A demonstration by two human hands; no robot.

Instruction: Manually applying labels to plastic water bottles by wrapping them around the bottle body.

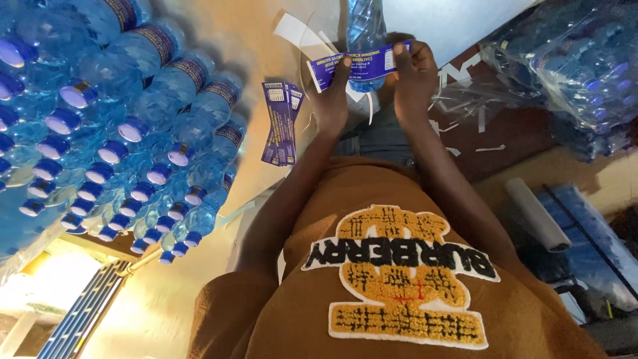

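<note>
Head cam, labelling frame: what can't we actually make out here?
- Held bottle: cap end cut off by the top edge; the blue label strip covers its middle.
- Left hand: palm side and fingertips hidden behind hand and label.
- Right hand: its fingers' contact with the bottle is hidden by the label.
- Stacked bottles: cut off by the left edge.
- Wrapped bottle pack: blurred by plastic, cut off at right.
</note>
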